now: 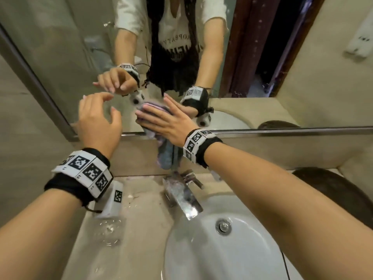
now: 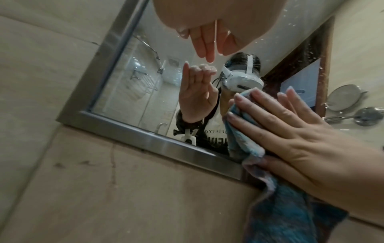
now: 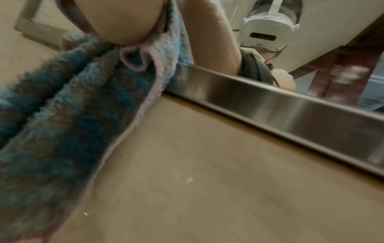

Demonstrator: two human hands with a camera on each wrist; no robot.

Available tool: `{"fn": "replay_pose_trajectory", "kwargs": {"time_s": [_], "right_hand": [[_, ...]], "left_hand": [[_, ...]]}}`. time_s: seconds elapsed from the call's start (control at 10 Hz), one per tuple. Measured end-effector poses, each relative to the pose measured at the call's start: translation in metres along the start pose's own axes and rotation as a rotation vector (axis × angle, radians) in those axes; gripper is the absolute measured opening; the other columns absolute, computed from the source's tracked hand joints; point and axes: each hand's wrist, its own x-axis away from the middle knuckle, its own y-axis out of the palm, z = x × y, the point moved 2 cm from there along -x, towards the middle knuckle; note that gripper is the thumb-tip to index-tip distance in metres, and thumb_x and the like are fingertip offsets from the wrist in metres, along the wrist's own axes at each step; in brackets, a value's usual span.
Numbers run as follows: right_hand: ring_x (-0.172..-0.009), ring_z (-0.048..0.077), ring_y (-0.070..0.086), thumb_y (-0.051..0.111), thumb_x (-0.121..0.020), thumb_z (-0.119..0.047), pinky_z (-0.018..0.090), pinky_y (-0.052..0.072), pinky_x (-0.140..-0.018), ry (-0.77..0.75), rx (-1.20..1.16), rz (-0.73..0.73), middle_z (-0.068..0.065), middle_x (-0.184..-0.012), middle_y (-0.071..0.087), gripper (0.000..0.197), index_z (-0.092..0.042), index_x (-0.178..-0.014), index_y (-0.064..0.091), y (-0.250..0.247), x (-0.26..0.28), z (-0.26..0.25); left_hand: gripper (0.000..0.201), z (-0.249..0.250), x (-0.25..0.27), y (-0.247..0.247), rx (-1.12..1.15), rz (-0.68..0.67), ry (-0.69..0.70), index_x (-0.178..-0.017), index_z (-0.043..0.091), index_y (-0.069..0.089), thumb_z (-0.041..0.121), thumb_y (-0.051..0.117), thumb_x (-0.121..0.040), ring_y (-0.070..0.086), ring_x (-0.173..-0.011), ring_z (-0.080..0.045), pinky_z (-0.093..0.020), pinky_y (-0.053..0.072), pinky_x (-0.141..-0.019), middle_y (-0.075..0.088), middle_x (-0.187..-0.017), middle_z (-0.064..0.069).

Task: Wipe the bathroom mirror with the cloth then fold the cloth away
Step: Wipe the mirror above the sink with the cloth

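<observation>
My left forearm (image 1: 40,229) and right forearm (image 1: 272,178) are bare. The left band (image 1: 84,168) is black fabric ringed with white square plates printed with black coded markers; the right band (image 1: 198,145) matches it. Just under the left band hangs a white block (image 1: 114,199) with one more marker, and a thin black cable (image 1: 91,209) loops beside it. My left grip (image 1: 99,122) and right grip (image 1: 165,121) have longish, pale-polished nails (image 2: 239,97). The mirror (image 1: 60,47) reflects my white short-sleeved top (image 1: 173,27) with dark lettering and my white headset (image 2: 242,80).

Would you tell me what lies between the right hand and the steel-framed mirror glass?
The fluffy blue pink-edged cloth, under the right hand; clearest in left wrist view.
</observation>
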Motion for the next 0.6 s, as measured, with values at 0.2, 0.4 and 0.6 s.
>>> {"fn": "replay_pose_trajectory", "kwargs": {"time_s": [0.2,0.4,0.6], "right_hand": [[-0.143,0.023,0.012,0.043,-0.092,-0.029,0.044,-0.008,-0.117,0.383,0.79,-0.125,0.009,-0.149,0.037,0.052,-0.017,-0.142,0.037,-0.072,0.083,-0.011],[-0.14,0.018,-0.029,0.033,-0.099,-0.04,0.052,-0.024,-0.109,0.457,1.258,-0.075,0.002,-0.157,0.0,0.057,-0.024,-0.149,0.012,-0.158,0.182,-0.02],[-0.139,0.02,-0.031,0.03,-0.098,-0.046,0.051,-0.021,-0.109,0.579,1.386,-0.013,0.0,-0.157,-0.019,0.065,-0.026,-0.147,-0.008,-0.242,0.297,-0.043]], "left_hand": [[0.023,0.064,0.001,0.035,0.014,0.043,0.074,-0.099,-0.005,0.059,0.002,0.049,-0.079,0.045,-0.097,-0.029,-0.05,0.033,-0.104,0.061,-0.101,-0.023],[0.028,0.157,0.016,0.07,-0.006,0.106,0.118,-0.103,0.0,0.058,0.002,0.054,-0.075,0.045,-0.107,-0.037,-0.055,0.035,-0.099,0.052,-0.113,-0.026],[0.032,0.244,0.036,0.121,0.043,0.086,0.153,-0.107,0.0,0.058,0.005,0.056,-0.076,0.041,-0.112,-0.033,-0.035,0.031,-0.1,0.05,-0.119,-0.026]]}}
